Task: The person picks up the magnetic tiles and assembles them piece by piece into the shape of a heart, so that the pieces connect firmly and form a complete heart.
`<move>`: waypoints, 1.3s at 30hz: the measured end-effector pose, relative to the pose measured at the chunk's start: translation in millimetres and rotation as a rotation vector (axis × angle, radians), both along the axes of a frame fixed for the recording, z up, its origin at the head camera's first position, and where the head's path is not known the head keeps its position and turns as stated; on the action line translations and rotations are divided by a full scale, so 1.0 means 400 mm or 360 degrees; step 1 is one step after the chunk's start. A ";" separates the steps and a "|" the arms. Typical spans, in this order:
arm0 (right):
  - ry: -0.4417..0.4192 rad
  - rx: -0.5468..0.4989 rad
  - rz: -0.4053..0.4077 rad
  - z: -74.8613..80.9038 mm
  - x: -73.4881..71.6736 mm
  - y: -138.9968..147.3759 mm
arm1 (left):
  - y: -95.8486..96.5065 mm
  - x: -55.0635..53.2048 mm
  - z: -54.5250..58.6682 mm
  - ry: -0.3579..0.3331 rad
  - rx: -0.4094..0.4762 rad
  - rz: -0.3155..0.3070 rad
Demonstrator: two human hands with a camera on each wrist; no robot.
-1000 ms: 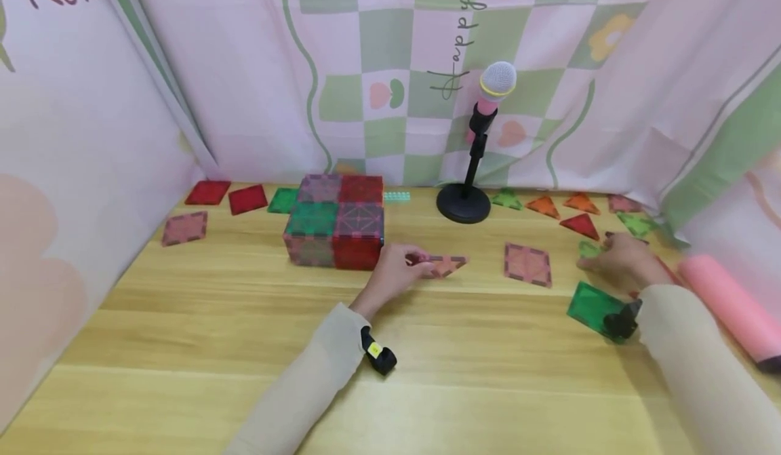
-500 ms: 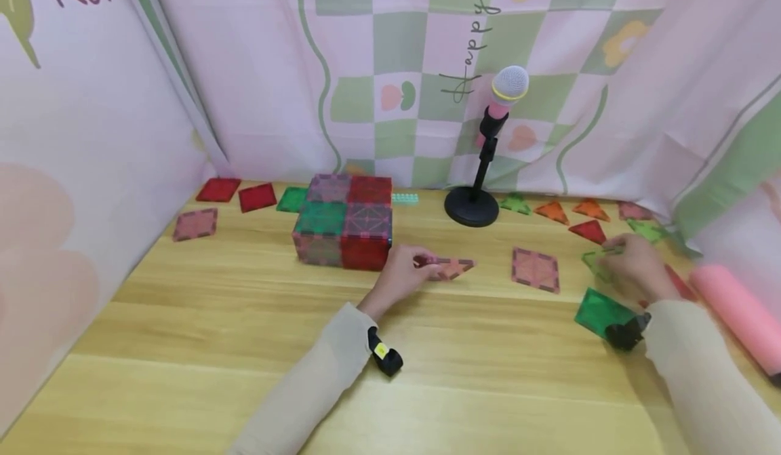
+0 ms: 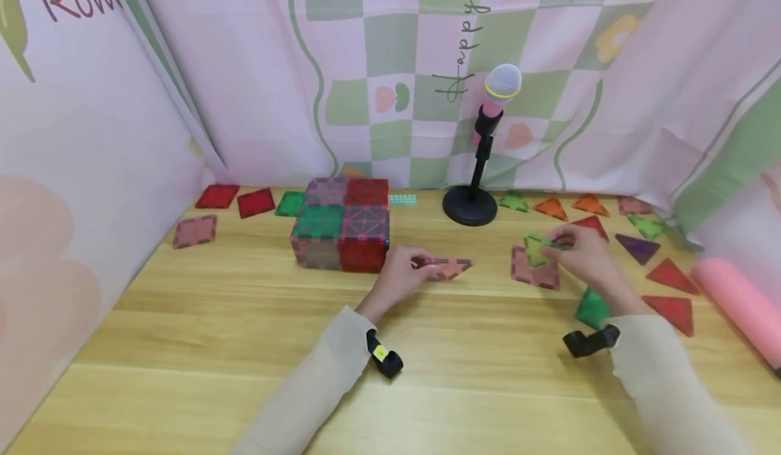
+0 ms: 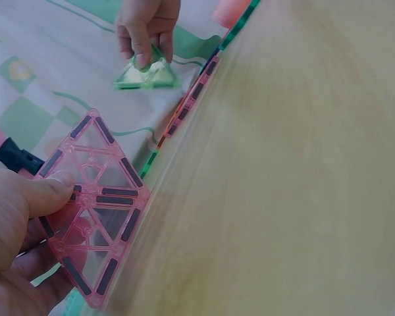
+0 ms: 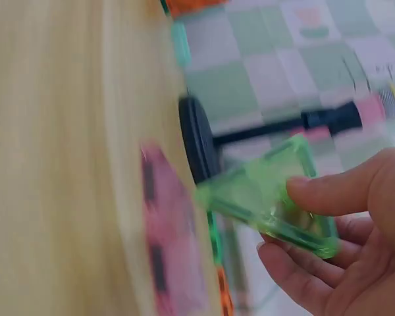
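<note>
My left hand point(image 3: 399, 275) pinches a pair of pink triangular magnetic tiles point(image 4: 118, 192), joined along one side, between thumb and fingers. A block built of red, green and pinkish square tiles point(image 3: 365, 254) stands just left of that hand. On the right, my right hand point(image 3: 582, 258) grips a light green triangular magnetic tile point(image 5: 257, 184) by one end, thumb on its face. In the head view this tile overlaps a pink square tile point(image 3: 542, 278) lying on the table. A dark green tile point(image 3: 592, 308) shows beside the right wrist, partly hidden by the arm.
A pink microphone on a black stand point(image 3: 470, 204) stands at the back. Red, orange, green and purple triangles point(image 3: 638, 248) lie at the right, near a pink cylinder point(image 3: 735, 309). Several flat tiles point(image 3: 256, 202) lie at the back left. Curtains border the table.
My right hand has picked up the light green triangle and moved left with it to over the pink square tile, uncovering the purple and red triangles. The left hand stays in place.
</note>
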State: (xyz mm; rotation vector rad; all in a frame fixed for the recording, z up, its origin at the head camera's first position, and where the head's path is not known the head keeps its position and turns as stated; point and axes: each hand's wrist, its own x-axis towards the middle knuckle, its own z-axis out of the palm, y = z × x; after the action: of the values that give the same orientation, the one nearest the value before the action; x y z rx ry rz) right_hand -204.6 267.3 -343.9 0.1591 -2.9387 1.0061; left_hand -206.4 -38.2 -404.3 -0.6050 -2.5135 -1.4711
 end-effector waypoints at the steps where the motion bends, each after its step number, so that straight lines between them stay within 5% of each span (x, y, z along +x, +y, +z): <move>1: -0.0013 -0.0023 0.0027 -0.004 0.005 -0.016 | 0.001 0.001 0.001 -0.0003 -0.0005 0.0000; 8: -0.0173 -0.0215 0.0220 -0.026 0.024 -0.117 | 0.000 0.000 0.001 -0.0006 -0.0011 -0.0014; 19: -0.0084 -0.0289 0.0439 -0.078 0.006 -0.203 | -0.003 -0.007 0.000 -0.0034 -0.0010 -0.0020; 39: -0.0060 -0.0211 0.0310 -0.087 0.007 -0.210 | -0.003 0.005 0.003 -0.0024 0.0007 0.0024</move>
State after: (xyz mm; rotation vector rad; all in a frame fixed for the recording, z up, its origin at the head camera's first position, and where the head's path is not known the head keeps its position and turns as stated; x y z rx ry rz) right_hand -201.7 183.1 -378.7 0.4339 -2.9217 1.2370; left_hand -204.4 -39.3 -402.9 -0.5750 -2.5203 -1.4809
